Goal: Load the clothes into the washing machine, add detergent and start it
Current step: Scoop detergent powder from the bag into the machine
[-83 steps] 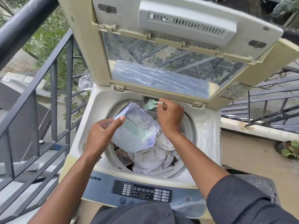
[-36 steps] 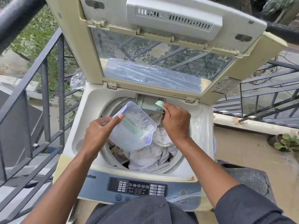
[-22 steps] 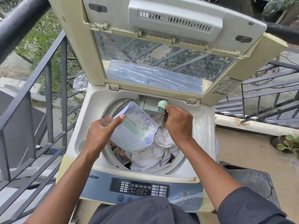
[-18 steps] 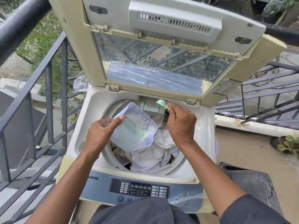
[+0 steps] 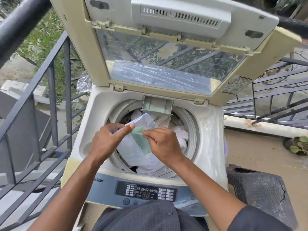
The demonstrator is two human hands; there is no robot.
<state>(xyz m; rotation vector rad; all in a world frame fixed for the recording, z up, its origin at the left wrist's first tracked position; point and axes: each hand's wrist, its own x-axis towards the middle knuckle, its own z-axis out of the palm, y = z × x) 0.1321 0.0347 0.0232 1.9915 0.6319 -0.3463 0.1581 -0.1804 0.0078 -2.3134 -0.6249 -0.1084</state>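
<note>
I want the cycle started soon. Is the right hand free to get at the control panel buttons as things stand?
Probably not straight away: the path to the control panel looks clear, but the right hand is pinching something at the clear detergent container, which the left hand holds.

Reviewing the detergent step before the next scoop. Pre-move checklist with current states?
1. Lid raised, drum reachable: ok.
2. Detergent drawer pulled out at the drum's rear: ok.
3. Clothes in the drum: ok.
4. Left hand holds the detergent container over the drum: ok.
5. Right hand fingers pinched at the container mouth; scoop hidden: cannot tell.
6. Control panel display lit: ok.
</note>
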